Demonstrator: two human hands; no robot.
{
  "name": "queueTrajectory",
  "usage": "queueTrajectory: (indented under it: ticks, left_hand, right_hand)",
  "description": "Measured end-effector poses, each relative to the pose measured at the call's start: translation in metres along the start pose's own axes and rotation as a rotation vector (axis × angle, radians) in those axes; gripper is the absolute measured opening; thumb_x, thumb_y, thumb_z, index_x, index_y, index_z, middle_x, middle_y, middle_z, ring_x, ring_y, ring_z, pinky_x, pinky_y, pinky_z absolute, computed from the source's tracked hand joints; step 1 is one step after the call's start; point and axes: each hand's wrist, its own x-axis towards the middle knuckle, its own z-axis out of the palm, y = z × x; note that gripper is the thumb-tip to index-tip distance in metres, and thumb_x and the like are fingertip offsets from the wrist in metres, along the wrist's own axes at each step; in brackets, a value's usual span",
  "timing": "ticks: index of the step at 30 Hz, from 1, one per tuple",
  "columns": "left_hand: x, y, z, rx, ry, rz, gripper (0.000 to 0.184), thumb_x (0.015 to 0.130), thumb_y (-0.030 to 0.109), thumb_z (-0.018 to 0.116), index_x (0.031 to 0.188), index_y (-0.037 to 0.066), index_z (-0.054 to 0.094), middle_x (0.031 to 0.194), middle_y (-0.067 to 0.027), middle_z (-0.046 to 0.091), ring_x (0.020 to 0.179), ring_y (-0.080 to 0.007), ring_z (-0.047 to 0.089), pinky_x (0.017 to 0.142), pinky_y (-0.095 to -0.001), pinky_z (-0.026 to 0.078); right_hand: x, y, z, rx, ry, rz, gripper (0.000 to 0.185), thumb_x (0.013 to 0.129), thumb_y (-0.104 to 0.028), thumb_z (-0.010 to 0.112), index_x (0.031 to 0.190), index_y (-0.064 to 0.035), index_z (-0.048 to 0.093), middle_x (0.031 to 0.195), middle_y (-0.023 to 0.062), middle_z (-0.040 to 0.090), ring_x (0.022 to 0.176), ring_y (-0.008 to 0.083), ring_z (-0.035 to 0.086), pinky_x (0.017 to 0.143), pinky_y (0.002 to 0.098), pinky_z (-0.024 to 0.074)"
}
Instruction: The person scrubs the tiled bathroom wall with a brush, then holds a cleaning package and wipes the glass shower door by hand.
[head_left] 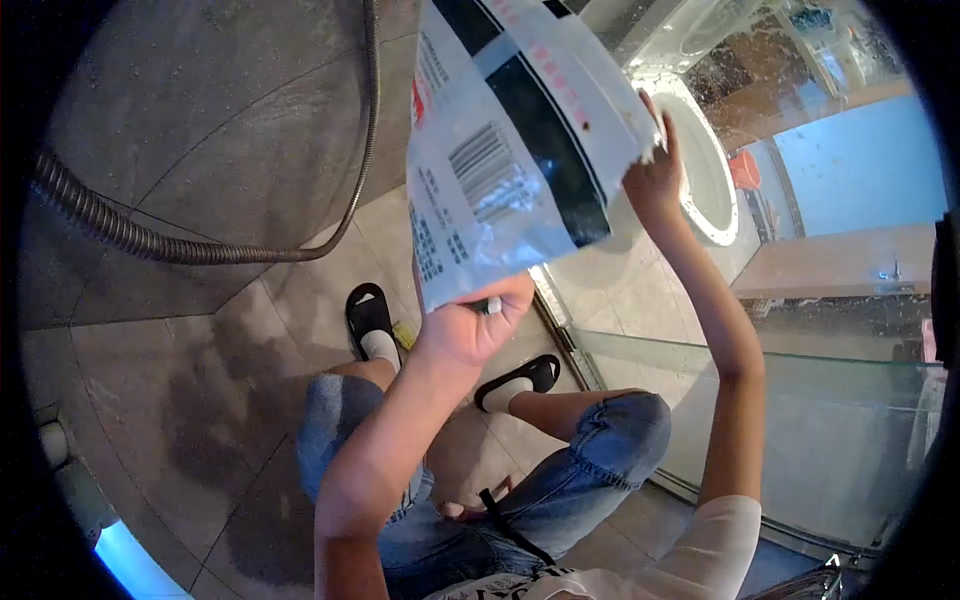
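A large white plastic bag (500, 150) with dark green bands, a barcode and printed text fills the upper middle. My left hand (475, 325) is closed on its lower corner, beneath the barcode. At the bag's right edge, my right hand (655, 180) grips the plastic, with one finger pointing up. The bag is held raised and tilted above the floor. What it contains, if anything, is hidden.
A ribbed metal shower hose (200, 248) hangs at the left against grey tiles. Black slippers (370, 315) are on my feet on the tiled floor (270, 400). A glass panel (780, 400) stands at the right, with a white toilet (715, 190) and a red cup (744, 170) beyond.
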Motion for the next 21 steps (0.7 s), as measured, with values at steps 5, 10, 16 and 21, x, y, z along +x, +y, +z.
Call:
queueTrajectory:
  ticks: [5, 10, 16, 21]
  left_hand:
    - [0.021, 0.002, -0.004, -0.003, -0.141, -0.117, 0.012, 0.072, 0.008, 0.046, 0.08, -0.001, 0.043, 0.066, -0.0046, 0.044, 0.05, -0.0121, 0.047, 0.037, -0.0197, 0.045]
    - [0.038, 0.002, -0.014, 0.073, -0.067, -0.137, 0.031, 0.074, 0.036, 0.048, 0.088, 0.008, 0.05, 0.074, -0.0055, 0.051, 0.05, -0.0095, 0.044, 0.035, -0.0158, 0.036]
    - [0.035, -0.001, -0.02, 0.228, 0.006, -0.169, 0.03, 0.074, 0.036, 0.048, 0.086, 0.009, 0.052, 0.073, -0.0049, 0.055, 0.05, -0.0096, 0.049, 0.036, -0.018, 0.04]
    - [0.04, 0.0, -0.021, 0.406, 0.126, -0.146, 0.027, 0.073, 0.034, 0.05, 0.084, 0.009, 0.053, 0.07, -0.0037, 0.056, 0.048, -0.0108, 0.05, 0.037, -0.0196, 0.042]
  right_hand:
    - [-0.018, -0.105, 0.087, -0.118, 0.048, -0.306, 0.047, 0.078, -0.028, 0.027, 0.121, -0.011, 0.021, 0.128, 0.0017, 0.016, 0.117, 0.0198, 0.013, 0.097, 0.0371, 0.0045]
    - [-0.209, -0.12, 0.139, -0.066, -0.13, -0.868, 0.048, 0.079, -0.027, 0.025, 0.121, -0.0054, 0.017, 0.128, 0.0038, 0.015, 0.118, 0.0173, 0.012, 0.098, 0.0349, 0.0031]
    - [-0.276, -0.059, 0.088, 1.032, -0.69, -0.556, 0.034, 0.078, -0.023, 0.04, 0.103, 0.0001, 0.045, 0.113, 0.0073, 0.041, 0.107, 0.0211, 0.035, 0.091, 0.0294, 0.0252]
    - [-0.182, -0.003, -0.003, 2.597, -0.597, 0.339, 0.053, 0.083, -0.039, 0.024, 0.112, 0.004, 0.034, 0.117, 0.0151, 0.034, 0.109, 0.0231, 0.033, 0.091, 0.0322, 0.0255]
